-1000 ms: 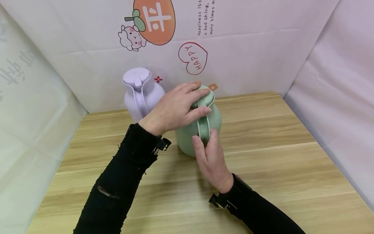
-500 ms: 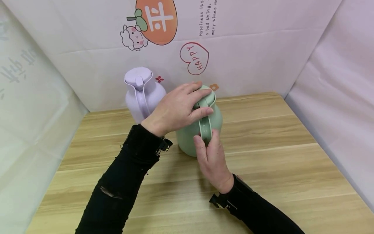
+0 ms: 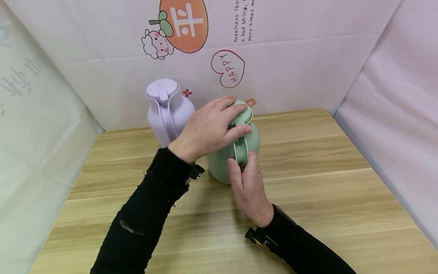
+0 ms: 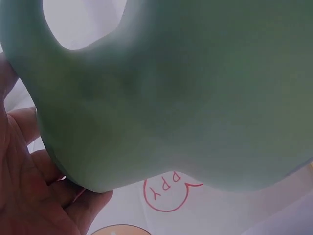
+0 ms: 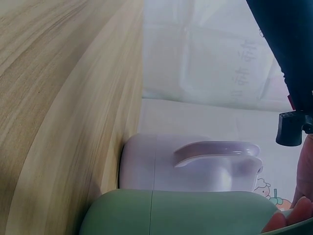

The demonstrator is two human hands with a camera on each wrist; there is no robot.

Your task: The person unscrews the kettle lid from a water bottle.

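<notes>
A green thermos jug (image 3: 219, 167) stands upright on the wooden table. My left hand (image 3: 212, 127) grips its lid (image 3: 244, 115) from above, the thumb lying across the top of the handle. Lower down, thumb and fingers of my right hand (image 3: 251, 192) hold the handle (image 3: 242, 150). In the left wrist view, the green jug (image 4: 171, 98) fills most of the picture, with fingers bent along the lid's side. Behind it to the left is a lilac thermos jug (image 3: 157, 118), lid on, partly hidden by my left hand and wrist.
The wooden table (image 3: 325, 171) meets a white printed cloth (image 3: 280, 68) at the back. More white cloth hangs at both sides. In the right wrist view, the lilac jug's handle (image 5: 215, 149) shows close behind the green jug (image 5: 181, 210).
The head view has shifted a little. My left wrist and thumb have slid slightly to the right at the lid, while my right hand stays on the handle. Both jugs stay in place.
</notes>
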